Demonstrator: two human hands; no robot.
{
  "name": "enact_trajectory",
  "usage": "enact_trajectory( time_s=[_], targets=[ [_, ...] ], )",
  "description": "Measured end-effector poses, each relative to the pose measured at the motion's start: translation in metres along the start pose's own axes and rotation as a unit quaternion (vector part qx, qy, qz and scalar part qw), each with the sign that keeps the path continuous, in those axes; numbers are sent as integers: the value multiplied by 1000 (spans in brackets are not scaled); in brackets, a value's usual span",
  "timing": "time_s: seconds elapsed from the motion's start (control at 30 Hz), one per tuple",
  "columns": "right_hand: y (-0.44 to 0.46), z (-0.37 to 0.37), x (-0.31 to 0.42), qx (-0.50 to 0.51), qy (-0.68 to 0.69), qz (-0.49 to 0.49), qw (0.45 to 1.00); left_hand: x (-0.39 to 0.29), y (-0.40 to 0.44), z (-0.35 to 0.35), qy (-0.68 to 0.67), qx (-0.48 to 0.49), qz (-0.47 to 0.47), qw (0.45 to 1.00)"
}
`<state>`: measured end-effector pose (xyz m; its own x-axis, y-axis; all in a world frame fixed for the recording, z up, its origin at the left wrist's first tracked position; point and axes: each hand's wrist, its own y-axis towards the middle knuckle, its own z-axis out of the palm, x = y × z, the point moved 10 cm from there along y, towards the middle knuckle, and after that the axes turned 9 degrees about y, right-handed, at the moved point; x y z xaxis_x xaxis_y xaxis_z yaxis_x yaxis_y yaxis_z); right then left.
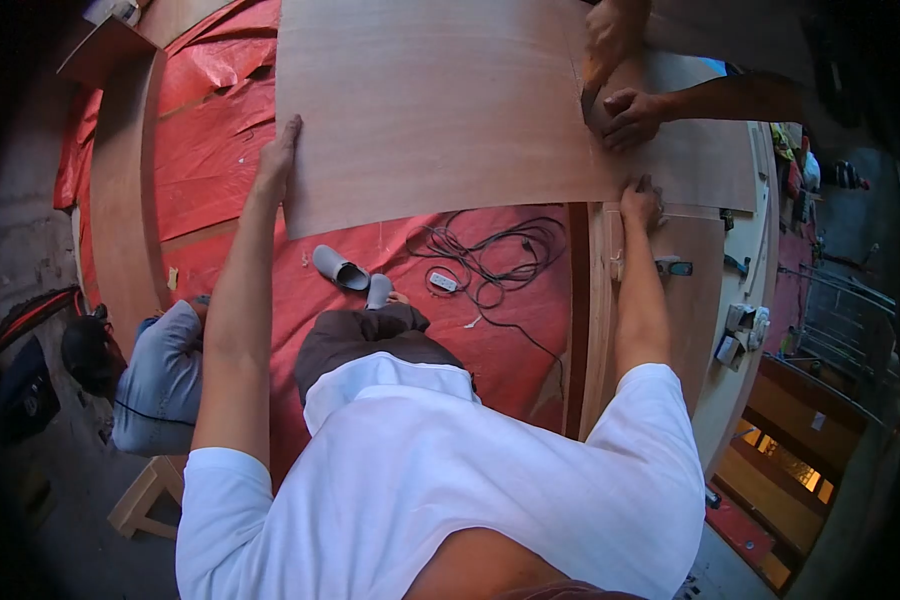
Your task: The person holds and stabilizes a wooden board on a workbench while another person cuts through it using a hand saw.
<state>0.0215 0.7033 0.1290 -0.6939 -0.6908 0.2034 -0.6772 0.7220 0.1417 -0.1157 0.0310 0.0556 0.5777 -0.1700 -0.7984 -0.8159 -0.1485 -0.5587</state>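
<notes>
A large thin plywood sheet (pixel 430 110) fills the upper middle of the view. My left hand (pixel 282 155) grips its left edge, fingers wrapped round it. At its lower right corner my right hand (pixel 642 203) is closed, with the fingertips at the sheet's edge above the wooden workbench (pixel 670 320). A co-worker's two hands, one at the sheet's right part (pixel 630 120) and one higher up (pixel 610 40), press on the sheet; what is between their fingers is hard to make out.
A cable coil (pixel 500 250) and power strip (pixel 443 282) lie on the red sheeting (pixel 390 235), near grey clogs (pixel 340 267). Another person (pixel 160 375) crouches at left beside a long board (pixel 125 190). Tools (pixel 735 340) lie along the bench's right side.
</notes>
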Motion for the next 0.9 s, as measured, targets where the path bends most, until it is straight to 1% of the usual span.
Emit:
enact_trajectory(
  time_s=[0.1,0.2,0.3,0.4,0.5,0.57,0.6,0.7,0.8,0.9],
  targets=[
    [-4,-6,6,24,24,18,999,-2,2,-2,31,-2,23,999],
    [-1,-2,-1,-13,21,12,1000,21,25,4,-51,23,14,998],
    [21,30,-25,-22,-10,-38,999,23,25,1,-24,24,-4,999],
    [1,5,-3,28,72,30,997,-2,-4,2,-7,8,9,1000],
    [10,13,-11,-4,47,-10,999,8,8,0,3,19,-6,1000],
    [9,13,-13,-6,49,-9,999,29,34,1,-13,29,-1,999],
    [6,9,-9,-7,50,-10,999,22,29,3,-21,34,1,999],
    [-2,0,-1,3,58,8,998,7,7,1,4,17,4,1000],
    [5,13,-13,32,71,59,995,3,8,3,-15,24,34,999],
    [2,2,-7,1,0,54,999,33,47,1,-2,32,21,999]
  ],
)
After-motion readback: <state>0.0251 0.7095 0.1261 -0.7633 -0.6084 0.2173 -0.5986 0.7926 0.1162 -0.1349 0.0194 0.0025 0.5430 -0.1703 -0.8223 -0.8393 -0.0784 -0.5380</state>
